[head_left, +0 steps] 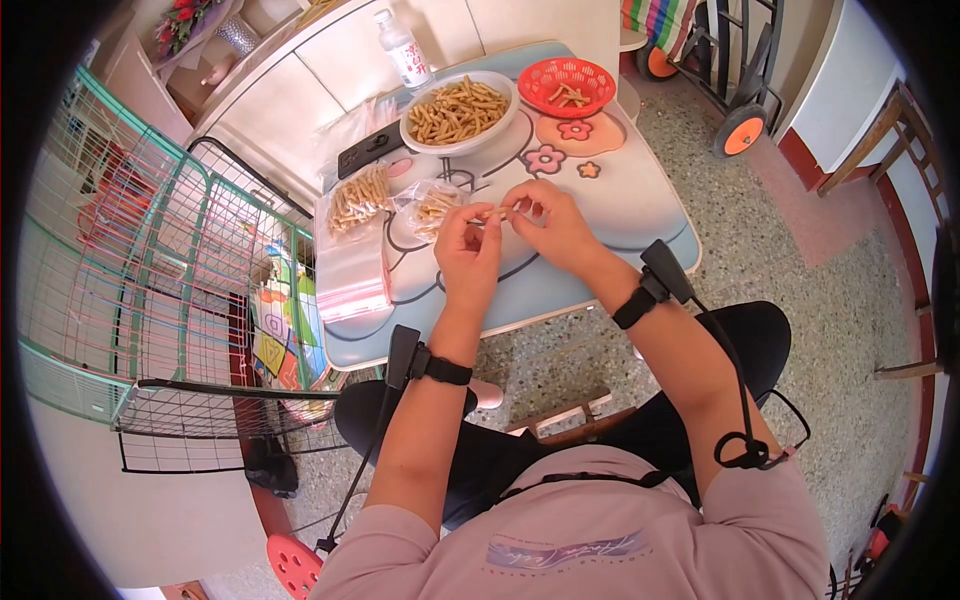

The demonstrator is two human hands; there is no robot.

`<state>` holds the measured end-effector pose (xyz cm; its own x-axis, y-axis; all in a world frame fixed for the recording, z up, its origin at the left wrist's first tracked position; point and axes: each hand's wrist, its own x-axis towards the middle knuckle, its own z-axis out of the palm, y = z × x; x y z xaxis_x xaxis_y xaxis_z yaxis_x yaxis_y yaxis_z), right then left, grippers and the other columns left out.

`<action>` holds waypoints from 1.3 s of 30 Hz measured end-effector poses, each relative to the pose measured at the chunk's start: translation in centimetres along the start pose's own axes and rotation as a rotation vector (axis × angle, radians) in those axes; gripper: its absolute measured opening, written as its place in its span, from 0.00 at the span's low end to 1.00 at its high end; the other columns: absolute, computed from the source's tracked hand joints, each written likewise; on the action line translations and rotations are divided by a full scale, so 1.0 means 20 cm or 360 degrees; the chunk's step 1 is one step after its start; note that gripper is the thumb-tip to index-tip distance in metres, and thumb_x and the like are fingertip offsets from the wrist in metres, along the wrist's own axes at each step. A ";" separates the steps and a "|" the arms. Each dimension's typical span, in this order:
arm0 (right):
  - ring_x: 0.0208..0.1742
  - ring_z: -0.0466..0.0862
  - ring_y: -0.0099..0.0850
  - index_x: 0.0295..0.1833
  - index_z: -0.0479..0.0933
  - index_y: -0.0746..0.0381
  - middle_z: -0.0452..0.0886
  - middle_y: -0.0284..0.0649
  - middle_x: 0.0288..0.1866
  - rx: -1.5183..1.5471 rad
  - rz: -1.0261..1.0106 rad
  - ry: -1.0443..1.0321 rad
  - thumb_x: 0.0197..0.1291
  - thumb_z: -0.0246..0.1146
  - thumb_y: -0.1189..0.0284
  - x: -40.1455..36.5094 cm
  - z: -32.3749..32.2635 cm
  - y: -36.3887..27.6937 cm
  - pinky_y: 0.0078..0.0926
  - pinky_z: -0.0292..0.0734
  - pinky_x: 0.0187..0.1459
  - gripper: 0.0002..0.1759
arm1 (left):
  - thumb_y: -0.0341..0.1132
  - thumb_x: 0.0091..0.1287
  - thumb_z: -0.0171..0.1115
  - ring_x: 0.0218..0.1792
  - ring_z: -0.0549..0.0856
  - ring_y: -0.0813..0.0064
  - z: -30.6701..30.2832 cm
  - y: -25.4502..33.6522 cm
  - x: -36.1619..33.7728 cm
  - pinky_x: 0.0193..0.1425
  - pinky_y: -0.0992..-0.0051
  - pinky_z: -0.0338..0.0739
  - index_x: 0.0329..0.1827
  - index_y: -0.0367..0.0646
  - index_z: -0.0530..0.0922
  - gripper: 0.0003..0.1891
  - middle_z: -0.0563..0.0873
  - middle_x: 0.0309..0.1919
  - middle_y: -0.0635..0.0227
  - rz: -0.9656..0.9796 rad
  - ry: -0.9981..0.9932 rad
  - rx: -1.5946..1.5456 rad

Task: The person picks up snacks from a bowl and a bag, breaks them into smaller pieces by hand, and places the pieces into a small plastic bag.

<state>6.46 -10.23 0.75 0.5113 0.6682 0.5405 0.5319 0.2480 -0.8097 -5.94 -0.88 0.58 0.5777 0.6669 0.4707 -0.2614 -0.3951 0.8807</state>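
Observation:
Over the table, my left hand [468, 240] and my right hand [545, 220] meet, fingers pinched at a small tan stick-like piece [497, 213] between them. Just behind my left hand lies a clear bag [431, 203] with similar pieces in it. A fuller clear bag [358, 201] is to its left, above a stack of flat plastic bags [352, 280]. Behind the bags, a white bowl [408, 133] is heaped with the tan pieces. At the back right, a red basket [533, 77] holds a few pieces.
The patterned table [640, 200] has rounded edges. A black phone [370, 149] and a bottle [403, 50] stand or lie near its back left. A green wire cage [180, 230] is beside the table on the left. A wheeled cart [735, 90] is at the back right.

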 end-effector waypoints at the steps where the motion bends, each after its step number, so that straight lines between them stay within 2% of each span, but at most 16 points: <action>1: 0.38 0.78 0.28 0.43 0.80 0.59 0.81 0.34 0.38 0.0014 -0.0002 0.0028 0.56 0.68 0.76 0.00 0.00 0.00 0.27 0.72 0.38 0.09 | 0.27 0.70 0.64 0.20 0.74 0.90 0.00 0.00 0.00 0.19 0.86 0.66 0.50 0.41 0.79 0.08 0.80 0.36 0.72 -0.0041 -0.0004 0.0006; 5: 0.36 0.76 0.27 0.43 0.77 0.59 0.77 0.35 0.36 0.0072 -0.0044 0.0115 0.54 0.67 0.77 0.00 0.00 0.02 0.25 0.72 0.37 0.10 | 0.28 0.71 0.64 0.19 0.73 0.90 -0.01 0.00 0.00 0.19 0.85 0.66 0.51 0.41 0.79 0.08 0.80 0.34 0.73 -0.0115 -0.0017 0.0033; 11: 0.36 0.76 0.26 0.43 0.77 0.60 0.76 0.35 0.36 0.0096 -0.0071 0.0177 0.54 0.66 0.78 0.00 0.00 0.03 0.25 0.72 0.38 0.10 | 0.26 0.70 0.65 0.18 0.75 0.89 0.01 0.00 0.01 0.18 0.85 0.65 0.50 0.40 0.81 0.08 0.81 0.32 0.74 -0.0015 -0.0013 0.0125; 14: 0.37 0.76 0.26 0.44 0.77 0.60 0.77 0.34 0.36 0.0081 -0.0086 0.0150 0.54 0.66 0.79 -0.01 -0.01 0.03 0.24 0.72 0.38 0.11 | 0.26 0.69 0.65 0.17 0.75 0.89 0.01 0.02 0.01 0.18 0.84 0.64 0.49 0.40 0.82 0.08 0.82 0.30 0.73 -0.0136 -0.0004 0.0103; 20: 0.37 0.76 0.25 0.46 0.79 0.59 0.78 0.34 0.37 0.0099 -0.0090 0.0147 0.54 0.67 0.79 0.00 -0.01 0.01 0.24 0.72 0.39 0.13 | 0.26 0.69 0.66 0.16 0.74 0.88 0.01 0.00 0.01 0.18 0.84 0.63 0.49 0.40 0.82 0.08 0.80 0.19 0.75 -0.0183 0.0015 0.0110; 26: 0.36 0.77 0.25 0.46 0.80 0.59 0.78 0.35 0.37 0.0063 -0.0115 0.0193 0.54 0.67 0.79 0.00 -0.02 0.00 0.23 0.73 0.38 0.12 | 0.31 0.69 0.67 0.16 0.74 0.89 0.01 -0.01 0.00 0.18 0.84 0.63 0.49 0.40 0.83 0.08 0.79 0.19 0.76 -0.0073 -0.0054 0.0225; 29: 0.36 0.77 0.25 0.46 0.80 0.59 0.78 0.35 0.36 0.0047 -0.0093 0.0197 0.54 0.67 0.79 0.00 -0.02 0.01 0.23 0.73 0.38 0.12 | 0.32 0.70 0.67 0.16 0.74 0.89 0.02 -0.01 0.01 0.18 0.84 0.63 0.49 0.40 0.84 0.08 0.79 0.19 0.76 -0.0136 -0.0031 0.0173; 35: 0.36 0.77 0.24 0.47 0.81 0.59 0.79 0.35 0.37 0.0100 -0.0098 0.0213 0.54 0.67 0.79 0.00 -0.01 0.00 0.22 0.72 0.39 0.14 | 0.32 0.70 0.67 0.15 0.73 0.89 0.02 0.00 0.00 0.18 0.84 0.62 0.49 0.40 0.84 0.08 0.79 0.18 0.76 -0.0232 -0.0046 0.0104; 38: 0.36 0.72 0.22 0.47 0.80 0.60 0.77 0.31 0.37 0.0117 -0.0070 0.0183 0.54 0.66 0.81 0.00 -0.02 -0.01 0.20 0.71 0.40 0.14 | 0.31 0.70 0.67 0.15 0.73 0.89 0.02 0.00 0.00 0.18 0.84 0.61 0.48 0.40 0.83 0.08 0.79 0.17 0.76 -0.0235 -0.0039 0.0105; 39: 0.36 0.71 0.22 0.47 0.80 0.60 0.77 0.31 0.37 0.0113 -0.0069 0.0182 0.54 0.66 0.81 0.00 -0.02 -0.01 0.20 0.71 0.40 0.14 | 0.29 0.68 0.68 0.16 0.75 0.88 0.02 0.01 0.01 0.18 0.84 0.63 0.47 0.39 0.84 0.07 0.81 0.21 0.75 -0.0265 -0.0031 0.0087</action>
<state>6.55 -10.54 0.90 0.5646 0.5723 0.5947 0.5082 0.3266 -0.7969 -5.66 -1.09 0.75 0.6245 0.7137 0.3170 -0.1188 -0.3144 0.9418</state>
